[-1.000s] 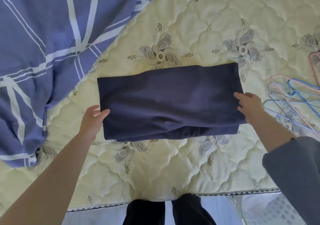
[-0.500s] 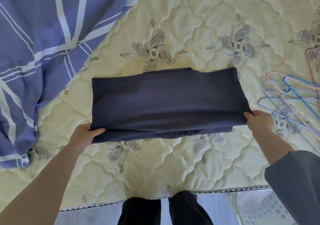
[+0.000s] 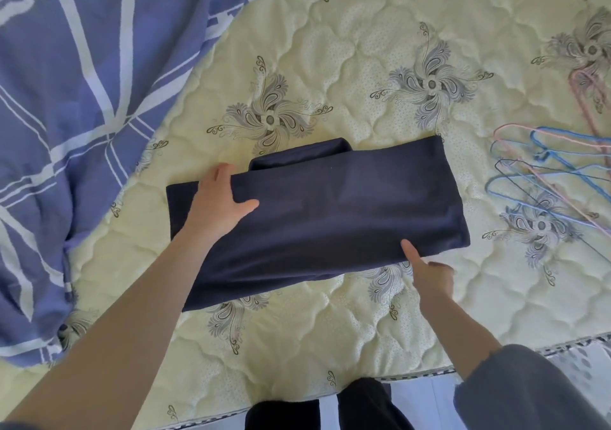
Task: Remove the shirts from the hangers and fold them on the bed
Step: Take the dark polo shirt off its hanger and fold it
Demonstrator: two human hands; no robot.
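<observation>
Fingers (image 3: 220, 173) flat, left hand (image 3: 216, 203) on shirt (image 3: 347, 205) | right hand (image 3: 429, 277) index on near edge, grip unclear

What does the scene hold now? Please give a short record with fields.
garment: navy shirt, folded to a long band, lying on the mattress
left hand: rests flat on the shirt's left part
right hand: pinches the shirt's near edge
wire hangers: empty, right of the shirt
blue blanket: at the left
</observation>
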